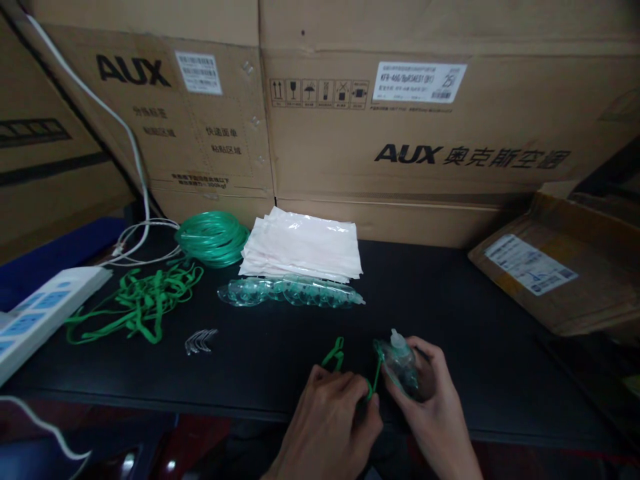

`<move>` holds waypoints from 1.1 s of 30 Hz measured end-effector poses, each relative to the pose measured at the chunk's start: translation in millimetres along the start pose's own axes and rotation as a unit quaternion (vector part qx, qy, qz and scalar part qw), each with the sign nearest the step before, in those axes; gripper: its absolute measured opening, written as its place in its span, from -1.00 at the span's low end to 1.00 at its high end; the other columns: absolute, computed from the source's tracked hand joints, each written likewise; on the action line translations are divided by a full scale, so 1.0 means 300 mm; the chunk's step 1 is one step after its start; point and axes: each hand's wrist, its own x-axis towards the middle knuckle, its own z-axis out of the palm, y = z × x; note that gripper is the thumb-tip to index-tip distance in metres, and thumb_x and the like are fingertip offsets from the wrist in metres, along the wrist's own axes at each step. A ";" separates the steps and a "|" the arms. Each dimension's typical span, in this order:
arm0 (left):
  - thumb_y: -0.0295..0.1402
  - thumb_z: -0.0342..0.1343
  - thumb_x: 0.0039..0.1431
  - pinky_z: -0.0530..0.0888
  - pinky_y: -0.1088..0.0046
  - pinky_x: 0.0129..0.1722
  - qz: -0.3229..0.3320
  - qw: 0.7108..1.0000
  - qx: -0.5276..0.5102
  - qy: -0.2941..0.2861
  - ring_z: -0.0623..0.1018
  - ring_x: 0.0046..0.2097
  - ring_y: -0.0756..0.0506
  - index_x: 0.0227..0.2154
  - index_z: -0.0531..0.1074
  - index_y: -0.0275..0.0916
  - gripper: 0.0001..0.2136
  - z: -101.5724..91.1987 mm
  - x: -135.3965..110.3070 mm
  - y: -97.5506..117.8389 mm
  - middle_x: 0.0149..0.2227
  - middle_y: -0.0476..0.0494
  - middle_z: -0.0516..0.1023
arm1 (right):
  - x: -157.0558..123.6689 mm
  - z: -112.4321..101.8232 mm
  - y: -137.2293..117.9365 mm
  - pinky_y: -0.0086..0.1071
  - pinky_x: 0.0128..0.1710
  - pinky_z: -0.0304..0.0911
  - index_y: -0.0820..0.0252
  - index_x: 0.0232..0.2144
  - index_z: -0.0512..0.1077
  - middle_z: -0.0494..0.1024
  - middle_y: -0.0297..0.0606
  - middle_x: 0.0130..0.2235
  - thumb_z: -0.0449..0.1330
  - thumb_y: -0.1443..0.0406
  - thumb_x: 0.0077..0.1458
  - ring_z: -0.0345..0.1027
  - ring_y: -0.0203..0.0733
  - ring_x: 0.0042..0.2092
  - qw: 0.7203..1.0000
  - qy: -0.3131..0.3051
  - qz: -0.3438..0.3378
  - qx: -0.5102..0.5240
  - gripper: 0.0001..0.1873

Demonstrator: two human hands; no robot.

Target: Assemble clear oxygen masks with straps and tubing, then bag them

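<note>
Near the front edge of the black table, my right hand (430, 393) is closed around a clear green-tinted oxygen mask (406, 365) with a pale connector pointing up. My left hand (335, 417) is closed on a thin green elastic strap (376, 373), which runs taut to the edge of the mask. A loop of the same strap sticks out beyond my left knuckles. Further back lies a nested row of similar masks (293, 292). A tangle of green straps (145, 303) and a few small bent metal strips (201, 341) rest to the left.
A coil of green tubing (213, 239) and a stack of white plastic bags (303, 245) lie at the back. A white power strip (47, 310) with cables is at the left. Large cardboard boxes (330, 180) wall off the rear; a smaller carton (565, 253) stands right.
</note>
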 end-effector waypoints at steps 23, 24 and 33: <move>-0.03 0.01 0.35 0.36 0.40 -0.29 -0.182 0.875 0.263 0.363 0.55 -0.35 -0.14 -0.38 0.47 -0.16 -0.66 -0.673 -0.100 -0.232 -0.38 -0.06 0.58 | 0.028 -0.017 0.083 -0.41 -0.24 0.59 0.13 -0.05 0.40 0.73 -0.16 -0.18 0.50 -0.03 -0.14 0.68 0.00 -0.19 0.997 0.043 0.050 0.037 -0.31; -0.01 -0.03 0.35 0.36 0.39 -0.29 -0.236 0.859 0.289 0.350 0.57 -0.32 -0.18 -0.38 0.47 -0.15 -0.63 -0.704 -0.099 -0.279 -0.36 -0.10 0.60 | 0.028 -0.020 0.085 -0.41 -0.23 0.59 0.14 -0.05 0.40 0.73 -0.15 -0.17 0.50 -0.03 -0.13 0.68 0.01 -0.18 0.997 0.041 0.047 0.039 -0.32; -0.09 -0.20 0.42 0.46 0.19 -0.22 -0.423 0.817 0.298 0.255 0.66 -0.17 -0.45 -0.24 0.64 -0.27 -0.48 -0.737 -0.127 -0.571 -0.32 -0.41 0.70 | 0.035 -0.047 0.124 -0.38 -0.23 0.60 0.13 -0.05 0.43 0.74 -0.12 -0.15 0.52 0.00 -0.14 0.68 0.05 -0.17 0.998 0.011 0.045 0.047 -0.33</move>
